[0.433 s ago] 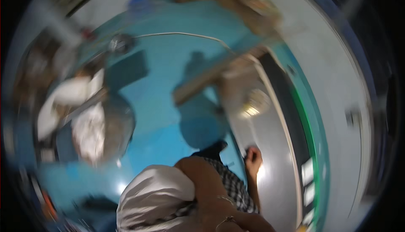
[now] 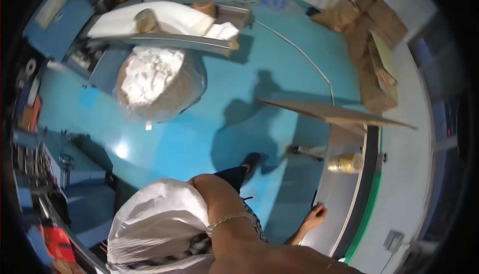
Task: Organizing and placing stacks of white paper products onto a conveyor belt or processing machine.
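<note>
Sacking, white and woven, makes up the bulging bag [image 2: 157, 224] that sits against the person's left side, low in the head view, pressed close to the body. The left forearm, with a thin chain bracelet [image 2: 227, 219] at the wrist, reaches over the top of the bag; the left hand [image 2: 199, 186] curls down behind its rounded upper edge, so how far its fingers are closed cannot be told, though the arm seems to be clasping the load. The cloth wrinkles and sags in soft folds, which suggests a pliant skin around loose or yielding contents; it probably shifts when tilted and looks bulky enough to need hugging rather than pinching. A gathered fold at the neck or a firm arm around the belly would likely give the surest hold, since the weave may slide against bare skin.

The right hand [image 2: 317, 216] rests with its fingers bent on the edge of the curved grey metal worktable [image 2: 344, 199], gripping nothing loose. A shiny gold roll of tape [image 2: 344, 163] lies farther along that table, well apart.
</note>
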